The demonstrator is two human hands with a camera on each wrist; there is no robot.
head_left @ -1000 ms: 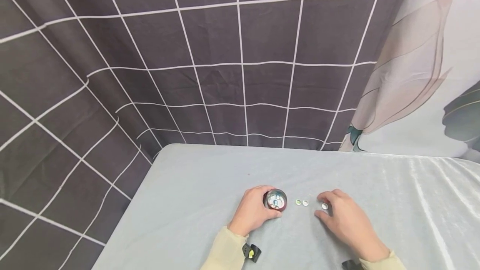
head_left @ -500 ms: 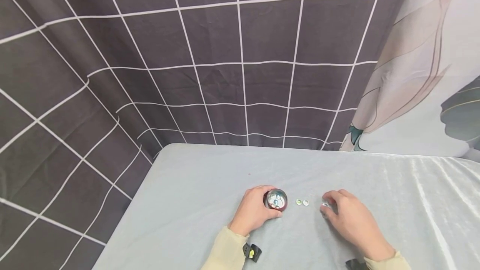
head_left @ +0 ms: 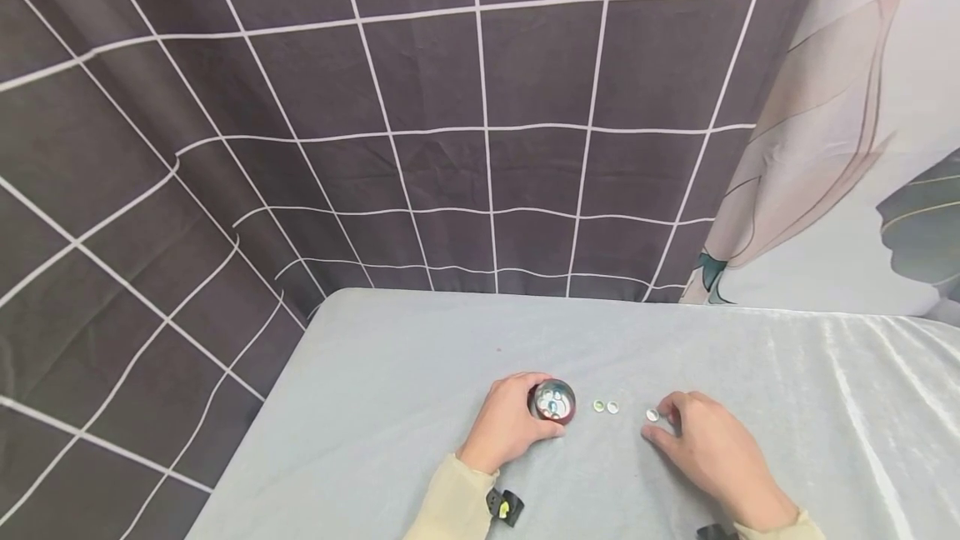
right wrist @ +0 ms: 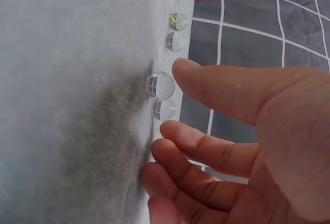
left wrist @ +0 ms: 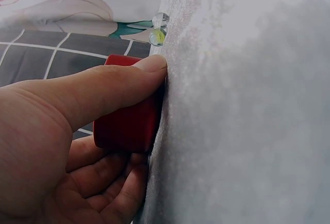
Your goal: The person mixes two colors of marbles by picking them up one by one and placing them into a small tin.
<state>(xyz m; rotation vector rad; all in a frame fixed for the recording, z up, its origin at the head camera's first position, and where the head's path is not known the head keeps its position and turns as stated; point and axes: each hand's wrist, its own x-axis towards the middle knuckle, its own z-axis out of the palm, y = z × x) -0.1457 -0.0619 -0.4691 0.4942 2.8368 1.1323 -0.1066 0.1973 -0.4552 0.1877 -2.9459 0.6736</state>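
My left hand grips a small round red container standing on the cloth, thumb on one side and fingers round the other. Through its top, in the head view, several glassy marbles show inside. To its right a green-tinged marble and a clear marble lie side by side. Farther right, another clear marble lies just off the fingertips of my right hand. The right wrist view shows two clear marbles there, a nearer one and one behind it, between spread thumb and fingers, not pinched.
A pale, velvety cloth covers the table. Behind it hangs a dark curtain with a white grid, which also runs down the left side. A pale curtain with leaf shapes hangs at the right.
My right hand has moved a little to the right, and the marble its thumb partly covered half a second ago shows again. The left hand and container have stayed put.
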